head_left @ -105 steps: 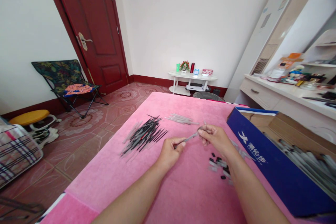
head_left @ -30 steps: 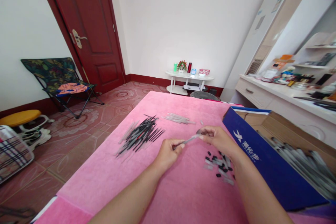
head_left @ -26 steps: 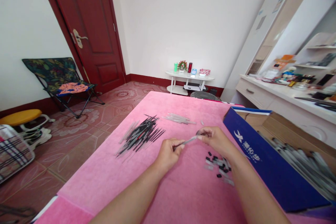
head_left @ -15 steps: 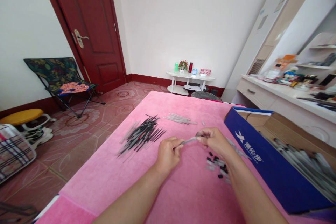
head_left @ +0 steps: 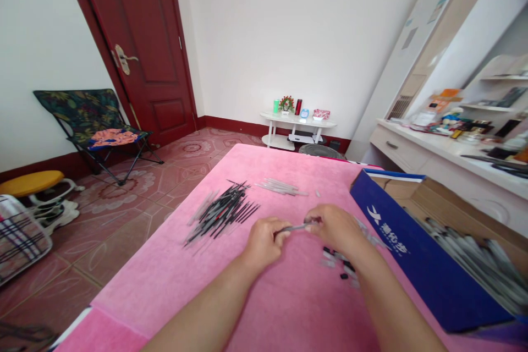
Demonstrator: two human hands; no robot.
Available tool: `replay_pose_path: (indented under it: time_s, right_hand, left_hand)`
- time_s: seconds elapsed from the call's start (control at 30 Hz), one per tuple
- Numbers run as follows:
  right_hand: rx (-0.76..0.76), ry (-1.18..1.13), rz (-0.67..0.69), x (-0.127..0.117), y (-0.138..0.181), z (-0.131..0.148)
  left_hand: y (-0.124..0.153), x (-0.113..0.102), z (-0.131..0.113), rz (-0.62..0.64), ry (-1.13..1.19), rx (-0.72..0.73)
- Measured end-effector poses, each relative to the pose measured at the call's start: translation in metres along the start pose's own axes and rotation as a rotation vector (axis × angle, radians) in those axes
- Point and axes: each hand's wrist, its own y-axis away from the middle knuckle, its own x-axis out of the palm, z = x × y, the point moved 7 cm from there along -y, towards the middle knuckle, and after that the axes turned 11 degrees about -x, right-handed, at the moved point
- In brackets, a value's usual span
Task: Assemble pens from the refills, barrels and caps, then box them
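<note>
the left hand (head_left: 264,239) pinches one end of a slim tube (head_left: 293,227) between thumb and fingers, its grip closed tight on it. the right hand (head_left: 336,228) has its grip closed round the other end, fingers curled so that the tip is hidden. the tube lies level just above the pink counter (head_left: 247,297), between the two hands.

the step in hand looks like fine work on the tube's right end. whether a small part is being fitted or pulled off, i cannot tell. a next move would call for the left to hold steady while the right works with fingertips only.

counted:
- one tube in hand
- one blue box (head_left: 412,253) of long sticks at the right
- one heap of dark sticks (head_left: 225,212), too many to count
- one small bunch of clear tubes (head_left: 280,187) beyond the heap
- several little black pieces (head_left: 340,264) scattered by the right wrist
</note>
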Motion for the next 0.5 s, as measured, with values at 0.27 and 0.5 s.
replay_pose_path:
  time_s: [0.27, 0.5]
  right_hand:
    - [0.029, 0.11, 0.062, -0.01, 0.006, 0.015]
    - [0.314, 0.3, -0.371, -0.14, 0.079, -0.117]
  left_hand:
    - [-0.003, -0.016, 0.012, -0.15, 0.319, -0.127]
    - [-0.012, -0.023, 0.041, -0.275, 0.379, -0.233]
